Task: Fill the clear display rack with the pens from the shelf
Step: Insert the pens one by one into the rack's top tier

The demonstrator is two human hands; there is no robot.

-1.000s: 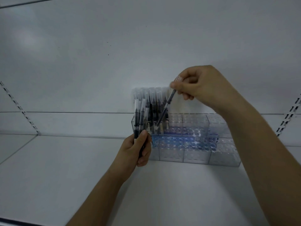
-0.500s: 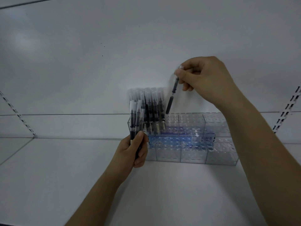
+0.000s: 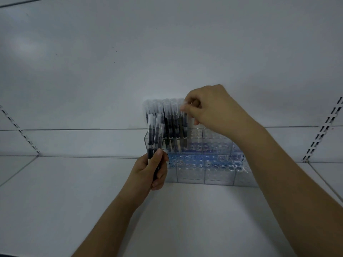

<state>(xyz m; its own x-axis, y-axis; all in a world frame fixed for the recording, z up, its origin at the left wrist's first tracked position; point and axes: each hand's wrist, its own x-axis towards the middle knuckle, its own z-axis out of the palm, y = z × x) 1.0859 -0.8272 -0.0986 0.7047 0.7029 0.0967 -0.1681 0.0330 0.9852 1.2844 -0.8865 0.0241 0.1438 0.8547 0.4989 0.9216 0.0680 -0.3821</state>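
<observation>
A clear display rack (image 3: 213, 171) with a blue label stands on the white shelf (image 3: 74, 191) against the back wall. Several black pens with clear caps (image 3: 170, 123) stand upright in its left end. My left hand (image 3: 152, 171) grips a small bunch of pens (image 3: 154, 134) upright in front of the rack's left corner. My right hand (image 3: 209, 108) is above the rack and pinches the top of one pen (image 3: 183, 125), which stands upright at the right edge of the filled rows, its lower end down in the rack.
The rack's holes to the right of the pens hold nothing. Slotted shelf uprights run at the far left (image 3: 18, 130) and far right (image 3: 323, 130). The underside of the shelf above (image 3: 167, 43) hangs close overhead.
My right hand has lowered its pen from a tilted hold above the rack down into a hole beside the standing pens. The left hand has kept its bunch almost still.
</observation>
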